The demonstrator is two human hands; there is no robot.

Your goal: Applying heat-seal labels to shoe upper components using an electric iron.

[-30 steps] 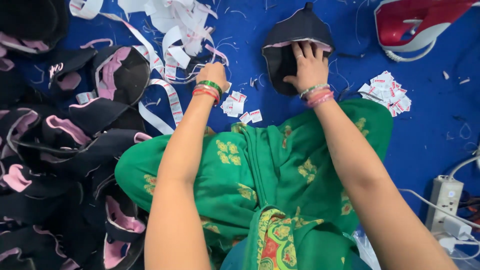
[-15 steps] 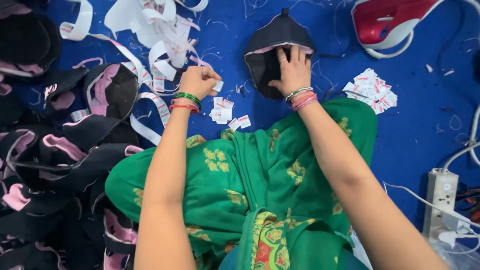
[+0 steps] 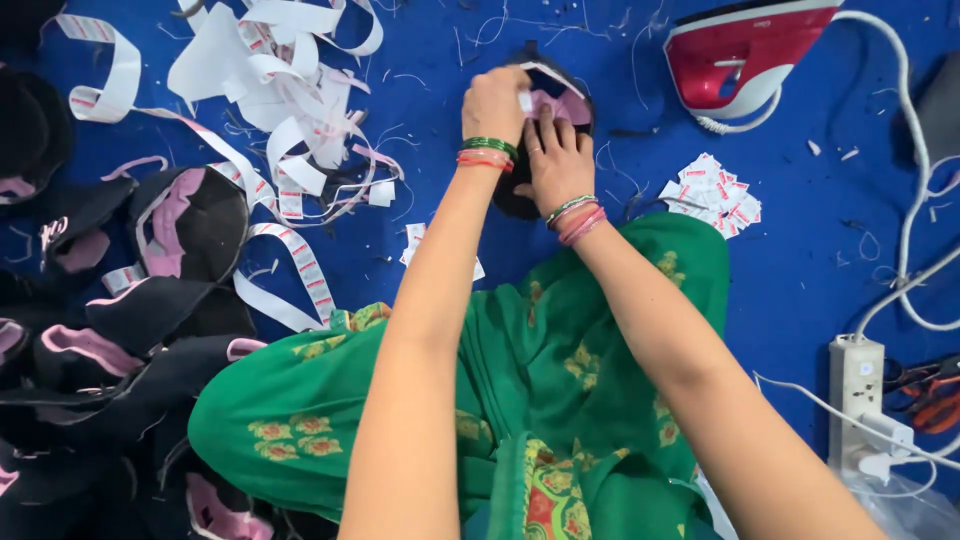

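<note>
Left hand (image 3: 497,103): I see its grip pinched on a small white label (image 3: 524,100) at the rim of the black cap piece (image 3: 556,102).
Right hand (image 3: 556,165): flat, fingers spread on that piece, pressing it to the blue cloth (image 3: 800,280).
Obstruction: both hands hide most of the piece; the lining looks pink.
Left surroundings: white tape strips (image 3: 270,80), stacked black pieces (image 3: 110,350).
Right surroundings: red iron (image 3: 745,50), loose labels (image 3: 712,192), power strip (image 3: 856,390).

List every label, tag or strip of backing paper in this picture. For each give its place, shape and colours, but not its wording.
Small label: white, pinched in the left hand over the black cap piece.
Label pile: right of the hands, small white rectangles with red print.
Loose labels: beside the left forearm, white.
Backing strips: upper left, tangled long white ribbons with red marks.
</note>
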